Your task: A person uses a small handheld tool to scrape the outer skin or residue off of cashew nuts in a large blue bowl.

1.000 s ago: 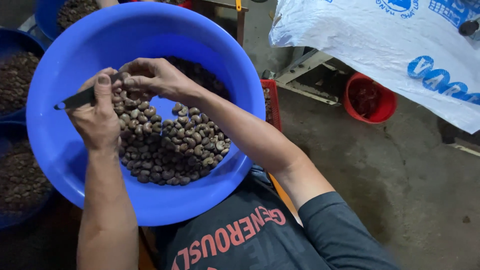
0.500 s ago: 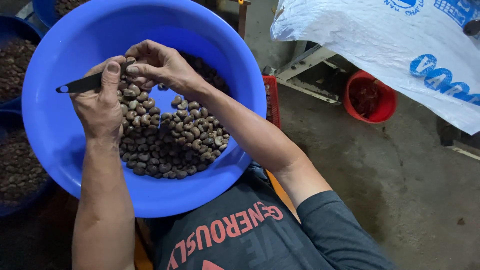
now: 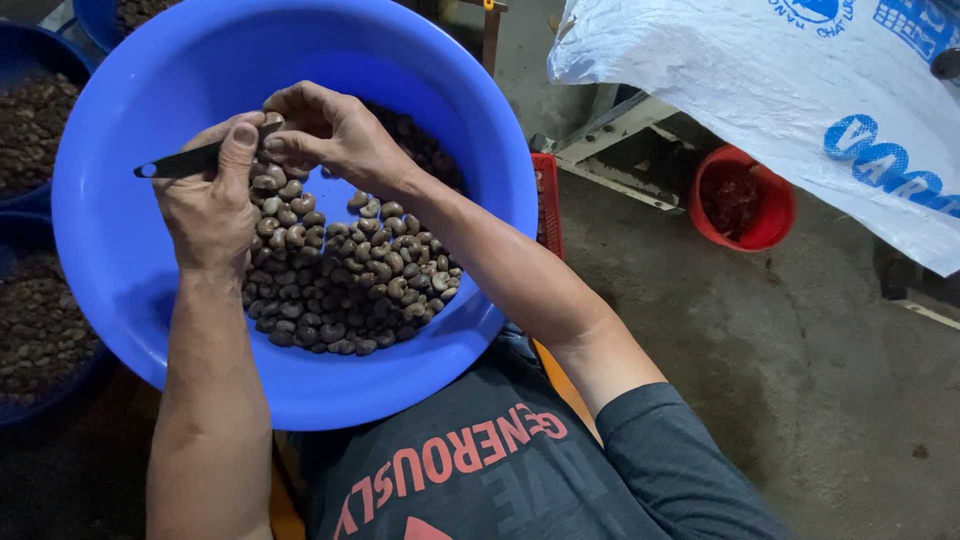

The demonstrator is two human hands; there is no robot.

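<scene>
**Hands meet over the nut pile**

Beneath both hands, a big blue basin, heaped at the middle and near side with brown kidney-shaped nuts. Beyond the right forearm, a white printed sack and a small red bucket. Left of the left hand, darker bowls of nuts. Left hand closed around a dark flat blade, tip pointing left, now level rather than tilted as a second ago. Right hand pinching one nut against that thumb, drawn closer in.
</scene>
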